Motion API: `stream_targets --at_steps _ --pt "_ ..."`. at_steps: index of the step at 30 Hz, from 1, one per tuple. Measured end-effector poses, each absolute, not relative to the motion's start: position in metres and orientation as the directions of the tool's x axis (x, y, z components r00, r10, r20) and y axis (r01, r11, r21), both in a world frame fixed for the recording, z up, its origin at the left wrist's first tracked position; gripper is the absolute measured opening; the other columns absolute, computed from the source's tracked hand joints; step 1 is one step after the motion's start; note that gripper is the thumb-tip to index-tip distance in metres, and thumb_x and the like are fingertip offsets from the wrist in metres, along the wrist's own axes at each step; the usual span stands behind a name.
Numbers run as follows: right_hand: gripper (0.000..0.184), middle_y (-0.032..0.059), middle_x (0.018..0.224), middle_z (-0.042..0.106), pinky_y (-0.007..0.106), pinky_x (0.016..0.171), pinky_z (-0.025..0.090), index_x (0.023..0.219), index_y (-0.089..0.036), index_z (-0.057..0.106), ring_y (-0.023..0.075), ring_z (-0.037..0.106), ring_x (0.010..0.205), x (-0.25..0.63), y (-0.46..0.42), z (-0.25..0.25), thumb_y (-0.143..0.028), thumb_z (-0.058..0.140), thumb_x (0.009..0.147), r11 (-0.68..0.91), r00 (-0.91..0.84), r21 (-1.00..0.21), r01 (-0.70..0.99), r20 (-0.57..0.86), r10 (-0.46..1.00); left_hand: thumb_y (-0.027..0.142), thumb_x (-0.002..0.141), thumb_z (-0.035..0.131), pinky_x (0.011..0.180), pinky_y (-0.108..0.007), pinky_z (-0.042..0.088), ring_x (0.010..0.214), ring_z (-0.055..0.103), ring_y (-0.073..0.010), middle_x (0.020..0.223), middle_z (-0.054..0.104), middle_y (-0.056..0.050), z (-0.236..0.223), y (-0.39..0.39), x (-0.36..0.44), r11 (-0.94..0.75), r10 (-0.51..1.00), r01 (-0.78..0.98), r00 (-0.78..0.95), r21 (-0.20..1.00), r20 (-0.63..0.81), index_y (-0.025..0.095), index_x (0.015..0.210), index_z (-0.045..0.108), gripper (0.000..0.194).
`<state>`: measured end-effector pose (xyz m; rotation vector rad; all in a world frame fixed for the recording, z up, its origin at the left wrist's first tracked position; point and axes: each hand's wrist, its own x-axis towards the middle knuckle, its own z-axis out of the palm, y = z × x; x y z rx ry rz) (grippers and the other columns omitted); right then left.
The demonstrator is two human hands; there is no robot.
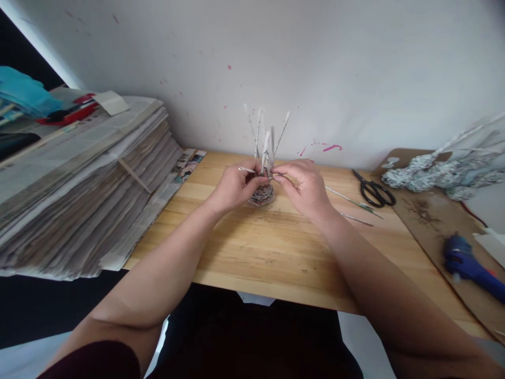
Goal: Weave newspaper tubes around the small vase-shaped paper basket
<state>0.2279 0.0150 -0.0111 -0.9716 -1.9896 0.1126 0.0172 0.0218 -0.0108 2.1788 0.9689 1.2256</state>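
A small round basket [261, 196] woven from rolled newspaper tubes stands on the wooden table, with several upright paper tubes [265, 150] rising from it. At its left rim, my left hand [235, 185] is closed, thumb and fingers pinching the weave. A white tube end [246, 169] sticks out over that hand's knuckles. On the other side my right hand [303, 184] pinches a thin paper strand [278, 175] between thumb and forefinger, against the uprights. My fingers hide part of the basket's upper edge.
Black scissors [374, 192] and loose paper sticks [351, 199] lie to the right. Beyond them are a cardboard sheet [410, 210], a blue glue gun [469, 263] and bundled paper tubes [418, 171]. A tall newspaper stack [98, 195] stands at left. The wall [276, 68] rises behind.
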Motion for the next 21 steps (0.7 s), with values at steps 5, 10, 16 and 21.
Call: stream_targets --at_steps 5,10,16,21 --pt "0.011 0.0026 0.095 0.080 0.042 0.089 0.052 0.092 -0.026 0.073 0.0247 0.072 0.094 0.2271 0.0133 -0.0095 -0.018 0.066 0.095 0.690 -0.312 -0.486 0.536 0.645 0.697 0.027 0.093 0.063 0.070 -0.030 0.046 0.074 0.061 -0.0167 0.080 0.069 -0.003 -0.0126 0.0250 0.0164 -0.665 0.741 0.311 0.387 0.679 0.549 0.018 0.085 0.064 0.012" --pt "0.011 0.0044 0.094 0.080 0.041 0.089 0.052 0.091 -0.025 0.072 0.0244 0.072 0.093 0.2257 0.0088 -0.0055 -0.020 0.064 0.096 0.691 -0.332 -0.471 0.548 0.636 0.696 0.028 0.093 0.061 0.073 -0.030 0.048 0.078 0.063 -0.0176 0.083 0.070 -0.004 -0.0116 0.0269 0.0130 -0.640 0.740 0.229 0.443 0.734 0.507 0.018 0.086 0.064 0.013" --pt "0.014 0.0040 0.093 0.079 0.040 0.085 0.051 0.090 -0.025 0.072 0.0236 0.071 0.089 0.2248 0.0092 -0.0059 -0.022 0.061 0.098 0.687 -0.366 -0.454 0.568 0.608 0.705 0.023 0.092 0.061 0.063 -0.026 0.046 0.065 0.056 -0.0128 0.075 0.062 0.000 -0.0074 0.0236 0.0127 -0.612 0.759 0.230 0.440 0.756 0.481 0.018 0.085 0.062 0.009" --pt "0.014 0.0039 0.094 0.080 0.038 0.086 0.051 0.089 -0.024 0.072 0.0226 0.071 0.090 0.2238 0.0083 -0.0059 -0.020 0.062 0.097 0.681 -0.346 -0.492 0.542 0.607 0.715 0.021 0.089 0.066 0.054 -0.023 0.046 0.056 0.055 -0.0098 0.071 0.059 0.002 -0.0081 0.0228 0.0166 -0.492 0.800 0.079 0.435 0.867 0.414 0.018 0.084 0.058 0.009"
